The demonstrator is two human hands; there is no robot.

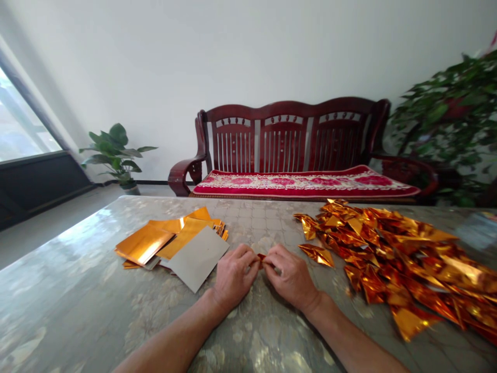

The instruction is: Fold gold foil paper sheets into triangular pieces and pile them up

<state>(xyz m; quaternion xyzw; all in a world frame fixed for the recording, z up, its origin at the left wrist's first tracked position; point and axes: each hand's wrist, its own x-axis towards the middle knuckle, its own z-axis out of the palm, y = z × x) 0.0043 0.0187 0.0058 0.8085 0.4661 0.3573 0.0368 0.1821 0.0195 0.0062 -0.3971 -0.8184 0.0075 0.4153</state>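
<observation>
My left hand [237,272] and my right hand [289,274] meet low over the table, fingertips pinched on a small piece of gold foil paper [262,257]. Most of that piece is hidden behind my fingers; only a dark orange bit shows between them. Left of my left hand lies a loose stack of flat gold foil sheets [145,242], with one sheet pale side up [199,259] on top, close to my wrist. To the right of my right hand spreads a large heap of folded gold foil pieces [373,243]. One folded piece [316,254] lies apart, nearest my right hand.
The table [77,311] has a shiny, patterned clear cover. A clear plastic item [479,230] lies at its right edge. Behind stands a dark red wooden bench [283,140] with a red floral cushion [306,181]. Potted plants [116,150] flank the bench.
</observation>
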